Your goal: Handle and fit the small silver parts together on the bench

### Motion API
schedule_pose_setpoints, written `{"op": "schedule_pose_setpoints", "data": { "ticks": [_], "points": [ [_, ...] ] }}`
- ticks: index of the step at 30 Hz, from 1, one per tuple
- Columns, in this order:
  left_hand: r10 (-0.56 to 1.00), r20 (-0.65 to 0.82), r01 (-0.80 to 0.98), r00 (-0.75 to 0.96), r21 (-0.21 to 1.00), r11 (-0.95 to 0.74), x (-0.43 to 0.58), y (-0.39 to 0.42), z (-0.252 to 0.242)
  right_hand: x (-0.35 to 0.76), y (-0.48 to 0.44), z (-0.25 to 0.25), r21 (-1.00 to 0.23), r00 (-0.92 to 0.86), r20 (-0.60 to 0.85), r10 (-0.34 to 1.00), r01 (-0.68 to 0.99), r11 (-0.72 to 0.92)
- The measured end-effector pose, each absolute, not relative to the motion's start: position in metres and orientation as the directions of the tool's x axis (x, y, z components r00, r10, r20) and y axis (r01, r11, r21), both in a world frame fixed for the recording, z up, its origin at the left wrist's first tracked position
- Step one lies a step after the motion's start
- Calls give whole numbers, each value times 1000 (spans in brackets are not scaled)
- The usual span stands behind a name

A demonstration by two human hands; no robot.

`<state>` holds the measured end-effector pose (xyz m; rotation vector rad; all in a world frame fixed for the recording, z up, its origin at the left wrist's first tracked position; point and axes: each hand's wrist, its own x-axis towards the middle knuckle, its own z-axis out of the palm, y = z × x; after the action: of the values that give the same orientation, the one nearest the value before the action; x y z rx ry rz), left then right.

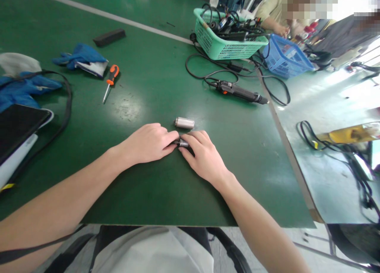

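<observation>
Close together over the green table, my two hands grip the same small dark metal cylindrical part. Thumb and fingers of my left hand pinch its left end. My right hand has its fingers closed round the right end, so much of the part is hidden. Just beyond my fingertips a silver metal cylinder lies on its side, with a dark tip at its left end. It is apart from both hands.
An orange-handled screwdriver, blue gloves and a dark bar lie at the left. A corded electric screwdriver rests at the right, before a green basket of cables and a blue basket. Another person sits behind these.
</observation>
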<state>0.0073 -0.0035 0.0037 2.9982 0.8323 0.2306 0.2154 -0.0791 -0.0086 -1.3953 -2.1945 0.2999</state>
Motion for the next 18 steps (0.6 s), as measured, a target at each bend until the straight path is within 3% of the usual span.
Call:
{"op": "schedule_pose_setpoints", "data": {
  "ticks": [18],
  "points": [
    [516,112,514,849,55,-856,7,-4,4,216,-79,-8,-453,-333,303,893,774,442]
  ]
}}
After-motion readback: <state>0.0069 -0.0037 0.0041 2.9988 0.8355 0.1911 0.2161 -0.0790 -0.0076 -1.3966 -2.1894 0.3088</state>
